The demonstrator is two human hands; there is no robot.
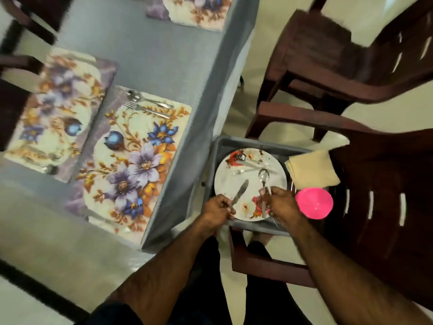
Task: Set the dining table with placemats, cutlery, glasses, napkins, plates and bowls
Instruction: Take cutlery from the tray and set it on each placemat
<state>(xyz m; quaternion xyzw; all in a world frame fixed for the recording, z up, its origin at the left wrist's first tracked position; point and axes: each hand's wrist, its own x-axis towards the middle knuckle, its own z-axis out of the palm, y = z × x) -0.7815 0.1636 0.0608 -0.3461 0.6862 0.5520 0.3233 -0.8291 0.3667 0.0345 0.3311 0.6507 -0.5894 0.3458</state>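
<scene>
Two hands work over a floral plate (234,184): left hand (219,207) fingers curl round a steel knife (240,192), right hand (282,205) fingers pinch a spoon (264,178). No writing is readable.

Grey table (164,57), 3 floral placemats (131,165)

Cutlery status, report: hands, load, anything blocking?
Left hand grips knife. Right hand holds spoon and fork over plate in grey bin. Nearest placemat unobstructed.
</scene>
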